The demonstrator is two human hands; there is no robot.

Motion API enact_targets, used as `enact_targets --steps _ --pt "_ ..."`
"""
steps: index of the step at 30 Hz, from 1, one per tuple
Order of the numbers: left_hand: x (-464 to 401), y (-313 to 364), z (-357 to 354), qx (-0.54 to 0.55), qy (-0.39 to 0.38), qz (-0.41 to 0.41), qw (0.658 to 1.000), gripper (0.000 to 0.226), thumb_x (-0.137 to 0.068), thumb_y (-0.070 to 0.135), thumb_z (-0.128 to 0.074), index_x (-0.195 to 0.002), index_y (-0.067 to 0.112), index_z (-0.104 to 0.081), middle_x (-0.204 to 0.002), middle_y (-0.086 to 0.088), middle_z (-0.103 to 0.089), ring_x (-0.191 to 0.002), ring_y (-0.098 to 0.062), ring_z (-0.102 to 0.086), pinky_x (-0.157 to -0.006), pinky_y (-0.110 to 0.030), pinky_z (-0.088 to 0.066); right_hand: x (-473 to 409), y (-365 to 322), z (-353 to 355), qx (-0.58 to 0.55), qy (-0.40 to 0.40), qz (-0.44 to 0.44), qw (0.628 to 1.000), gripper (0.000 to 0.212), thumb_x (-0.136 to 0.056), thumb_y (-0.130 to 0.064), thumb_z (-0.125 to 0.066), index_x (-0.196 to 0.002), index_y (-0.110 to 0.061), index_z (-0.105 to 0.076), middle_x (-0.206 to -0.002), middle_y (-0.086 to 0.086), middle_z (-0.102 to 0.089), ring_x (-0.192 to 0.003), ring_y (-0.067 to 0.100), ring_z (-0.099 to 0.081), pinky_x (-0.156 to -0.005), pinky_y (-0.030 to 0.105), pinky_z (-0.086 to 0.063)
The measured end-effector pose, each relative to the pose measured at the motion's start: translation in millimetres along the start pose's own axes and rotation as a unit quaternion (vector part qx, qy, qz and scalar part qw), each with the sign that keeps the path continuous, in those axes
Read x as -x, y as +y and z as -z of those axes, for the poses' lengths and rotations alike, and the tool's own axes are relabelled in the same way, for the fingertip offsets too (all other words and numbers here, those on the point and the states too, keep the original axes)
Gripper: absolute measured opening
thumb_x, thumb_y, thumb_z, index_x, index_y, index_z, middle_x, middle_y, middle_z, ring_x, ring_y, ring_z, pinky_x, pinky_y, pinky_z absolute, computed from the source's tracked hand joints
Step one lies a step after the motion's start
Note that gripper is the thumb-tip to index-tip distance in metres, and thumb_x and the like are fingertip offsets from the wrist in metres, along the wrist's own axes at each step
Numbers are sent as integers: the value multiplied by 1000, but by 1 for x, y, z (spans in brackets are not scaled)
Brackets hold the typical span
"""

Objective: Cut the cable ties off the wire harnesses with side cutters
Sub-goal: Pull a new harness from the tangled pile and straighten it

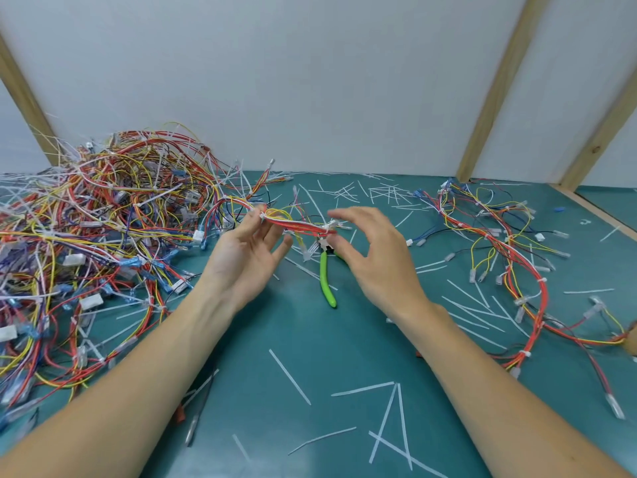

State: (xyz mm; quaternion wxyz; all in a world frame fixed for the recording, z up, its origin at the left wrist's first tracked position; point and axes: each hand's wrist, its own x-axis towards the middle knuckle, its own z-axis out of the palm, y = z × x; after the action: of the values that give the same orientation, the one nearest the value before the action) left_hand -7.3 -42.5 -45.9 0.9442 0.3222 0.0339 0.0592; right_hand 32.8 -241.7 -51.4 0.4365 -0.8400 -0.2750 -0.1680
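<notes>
While the left hand [246, 251] pinches one end of a red-and-yellow wire harness [298, 225] between thumb and fingertips, lifting it clear of the worktop [310, 339], the right hand [374, 257] hovers at the other end with its grip open, fingers spread and curled, and I cannot tell whether a fingertip touches the wires (motion blur smears the fingers). Holding the harness stretched and raised in this way seems meant to expose the white cable ties [324, 242] that bind it, one near each end of the span. The side cutters [326, 277], with bright green handles, lie flat on the worktop just below the harness and partly under the right palm, in neither hand; they rest where the right hand could drop straight onto them. To the left, a big pile of uncut harnesses [103, 229] reaches up against the back wall, and the lifted harness trails back into it. To the right, well apart, a looser harness [510, 257] lies spread out, probably the sorted side. Snipped tie tails [389, 419] scatter across the green surface, suggesting the job is under way with most of the pile left.
</notes>
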Motion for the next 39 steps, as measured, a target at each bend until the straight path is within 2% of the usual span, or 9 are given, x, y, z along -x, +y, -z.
enact_targets --steps 5,9,12,18,23,27,30,34,39 --pt "-1 1 2 -4 17 -3 1000 14 -102 21 -52 -90 22 -58 -84 5 -73 -83 -8 -73 -66 -24 -57 1 -3 1 -54 39 -30 997 16 -105 -31 -57 -92 -24 -65 -80 -12 -71 -72 2 -64 -65 21 -42" --pt "-5 -3 5 -87 67 -30 993 9 -103 28 -52 -98 22 -56 -93 6 -77 -90 -8 -74 -67 -24 -59 0 0 0 -102 48 -57 992 22 -104 -31 -55 -85 -23 -62 -57 -5 -53 -52 15 -51 -56 32 -40" --pt "-6 -6 7 -169 94 -44 980 17 -105 33 -49 -97 20 -57 -95 4 -78 -92 -9 -75 -64 -24 -58 0 4 -5 -69 32 -75 994 24 -103 -34 -56 -84 -22 -65 -52 -9 -44 -52 12 -37 -54 33 -30" --pt "0 -14 -2 -322 67 -97 939 38 -105 42 -45 -79 18 -60 -88 -5 -77 -83 -19 -76 -56 -23 -55 0 11 -6 -51 31 -89 994 24 -101 -36 -59 -84 -25 -71 -52 -12 -49 -52 10 -42 -53 27 -28" --pt "11 -31 -12 -438 -36 -123 890 18 -102 26 -55 -99 17 -71 -90 -3 -77 -76 -18 -73 -55 -22 -51 2 3 -9 -38 17 -74 996 22 -101 -38 -59 -89 -26 -73 -56 -12 -58 -56 12 -52 -58 35 -43" --pt "12 -35 -14 -459 -48 -148 874 19 -100 22 -61 -109 12 -75 -64 8 -62 -59 -12 -54 -49 -20 -38 6 -5 -11 -17 -2 -32 999 21 -101 -41 -60 -94 -31 -77 -60 -13 -61 -59 13 -53 -58 34 -43" --pt "10 -33 -12 -444 -32 -153 882 16 -96 23 -67 -100 15 -80 -56 5 -45 -54 -11 -36 -49 -23 -27 8 -8 -12 0 -12 -15 1000 21 -101 -43 -59 -90 -35 -76 -56 -7 -51 -59 16 -47 -55 32 -36" --pt "13 -29 -13 -435 -41 -150 887 18 -98 25 -64 -96 16 -79 -77 -4 -68 -68 -13 -58 -54 -24 -43 8 -10 -13 -4 -3 -11 1000 17 -97 -45 -66 -94 -33 -76 -77 -9 -65 -73 10 -56 -69 35 -46" --pt "9 -18 -11 -320 16 -120 940 18 -98 29 -60 -94 24 -77 -86 -1 -75 -83 -12 -72 -64 -20 -54 6 -8 -10 28 16 -24 999 25 -89 -44 -75 -110 -29 -72 -106 -12 -67 -103 12 -60 -95 42 -48"
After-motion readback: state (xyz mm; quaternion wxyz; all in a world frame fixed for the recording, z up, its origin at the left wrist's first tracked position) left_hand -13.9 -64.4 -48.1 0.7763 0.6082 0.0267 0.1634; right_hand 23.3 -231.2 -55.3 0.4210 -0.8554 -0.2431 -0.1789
